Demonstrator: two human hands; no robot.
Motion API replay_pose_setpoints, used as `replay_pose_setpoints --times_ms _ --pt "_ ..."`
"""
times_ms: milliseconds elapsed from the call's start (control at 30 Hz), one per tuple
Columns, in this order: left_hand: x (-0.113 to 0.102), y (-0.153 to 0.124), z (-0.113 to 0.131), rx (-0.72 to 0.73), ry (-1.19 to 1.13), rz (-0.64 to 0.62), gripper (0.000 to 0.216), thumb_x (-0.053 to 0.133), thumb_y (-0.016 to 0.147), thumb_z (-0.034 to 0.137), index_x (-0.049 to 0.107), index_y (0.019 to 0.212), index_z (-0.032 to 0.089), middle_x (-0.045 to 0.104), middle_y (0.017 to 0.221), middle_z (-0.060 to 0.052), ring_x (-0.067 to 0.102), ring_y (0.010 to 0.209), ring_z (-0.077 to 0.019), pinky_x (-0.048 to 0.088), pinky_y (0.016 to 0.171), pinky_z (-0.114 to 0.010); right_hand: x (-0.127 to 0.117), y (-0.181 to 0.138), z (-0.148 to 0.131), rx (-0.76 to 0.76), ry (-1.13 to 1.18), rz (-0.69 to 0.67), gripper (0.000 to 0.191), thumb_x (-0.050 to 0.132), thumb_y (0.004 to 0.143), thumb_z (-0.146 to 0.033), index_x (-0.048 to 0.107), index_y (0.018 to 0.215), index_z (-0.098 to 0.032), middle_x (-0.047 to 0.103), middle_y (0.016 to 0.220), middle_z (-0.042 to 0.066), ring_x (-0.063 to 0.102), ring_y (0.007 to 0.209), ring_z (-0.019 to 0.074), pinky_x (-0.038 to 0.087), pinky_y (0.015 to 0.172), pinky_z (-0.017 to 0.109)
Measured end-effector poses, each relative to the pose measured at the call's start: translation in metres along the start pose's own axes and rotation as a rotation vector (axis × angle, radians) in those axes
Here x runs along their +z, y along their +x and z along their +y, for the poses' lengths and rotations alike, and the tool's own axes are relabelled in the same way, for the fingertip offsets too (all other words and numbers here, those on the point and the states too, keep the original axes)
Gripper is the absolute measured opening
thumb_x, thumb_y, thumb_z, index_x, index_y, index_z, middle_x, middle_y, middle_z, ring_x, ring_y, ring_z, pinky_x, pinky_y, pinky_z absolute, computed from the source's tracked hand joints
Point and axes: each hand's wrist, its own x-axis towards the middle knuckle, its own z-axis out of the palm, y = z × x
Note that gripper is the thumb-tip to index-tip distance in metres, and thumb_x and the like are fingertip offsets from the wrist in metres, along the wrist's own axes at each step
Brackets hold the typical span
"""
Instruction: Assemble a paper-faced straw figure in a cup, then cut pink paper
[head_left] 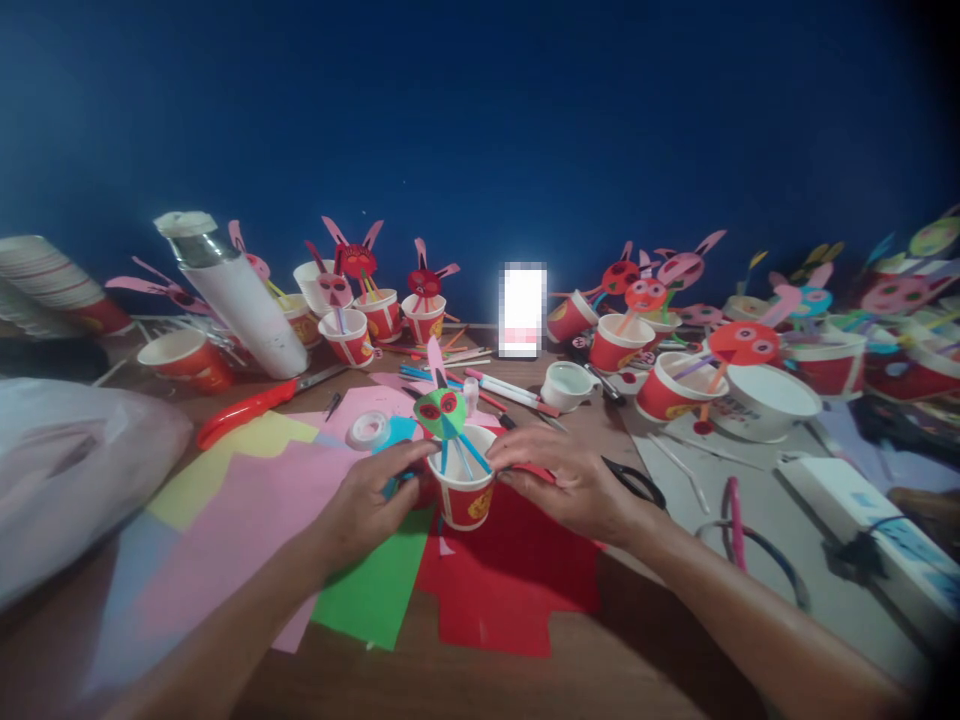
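Between my hands stands a red and white paper cup (465, 502) with blue sticks (474, 452) in it. A green paper face (444, 415) with red eyes and a pink ear tops the sticks. My left hand (382, 490) grips the cup's left side near the rim, thumb and forefinger against it. On the opposite side my right hand (559, 475) holds the rim, its fingertips close to the end of one blue stick. Beneath the cup lie red paper (502, 585) and green paper (371, 590). Some fingertips are hidden behind the cup.
A red-handled cutter (247, 412), a roll of tape (368, 430) and scissors (636, 482) lie near. A leaning white bottle (244, 310), a plastic bag (82, 470), a power strip (870, 530), a bright phone (523, 308) and several decorated cups (619, 345) stand around.
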Motion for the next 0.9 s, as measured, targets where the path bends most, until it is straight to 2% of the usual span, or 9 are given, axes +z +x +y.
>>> replay_pose_setpoints --times_ms 267,467,633,800,900 --pt "-0.001 -0.004 0.004 0.038 -0.010 -0.025 0.038 0.049 0.079 0.011 0.055 0.115 0.017 0.069 0.102 -0.007 0.067 0.087 -0.0149 0.054 0.077 -0.024 -0.005 0.001 -0.004 -0.100 -0.089 -0.086 0.013 0.055 0.085 -0.009 0.063 0.094 -0.016 0.069 0.091 0.009 0.063 0.088 0.0178 0.049 0.077 0.033" --pt "-0.010 -0.006 0.000 0.148 0.153 -0.016 0.034 0.047 0.081 0.011 0.058 0.112 0.019 0.069 0.104 -0.008 0.066 0.096 -0.0178 0.052 0.084 -0.027 -0.008 0.002 -0.006 -0.111 -0.151 -0.130 0.014 0.054 0.086 -0.011 0.063 0.094 -0.016 0.068 0.094 0.009 0.062 0.087 0.0179 0.048 0.076 0.033" --pt "-0.020 -0.003 -0.002 0.200 0.149 -0.067 0.036 0.047 0.084 0.012 0.059 0.116 0.021 0.070 0.106 -0.007 0.064 0.100 -0.0182 0.052 0.087 -0.028 -0.010 0.003 -0.006 -0.113 -0.162 -0.131 0.015 0.052 0.086 -0.009 0.063 0.094 -0.015 0.068 0.091 0.009 0.062 0.085 0.0180 0.049 0.075 0.032" --pt "-0.027 0.001 -0.001 0.144 0.082 -0.171 0.037 0.047 0.086 0.014 0.057 0.121 0.022 0.069 0.110 -0.008 0.065 0.101 -0.0192 0.053 0.086 -0.031 -0.013 0.006 -0.008 -0.105 -0.157 -0.141 0.017 0.049 0.086 -0.008 0.062 0.093 -0.016 0.068 0.090 0.009 0.062 0.086 0.0176 0.050 0.076 0.031" --pt "-0.030 0.002 0.000 0.106 0.070 -0.234 0.034 0.049 0.087 0.017 0.059 0.119 0.020 0.071 0.105 -0.009 0.067 0.097 -0.0198 0.054 0.086 -0.033 -0.013 0.006 -0.008 -0.083 -0.159 -0.159 0.016 0.050 0.086 -0.008 0.062 0.092 -0.016 0.068 0.091 0.009 0.061 0.085 0.0170 0.049 0.075 0.030"
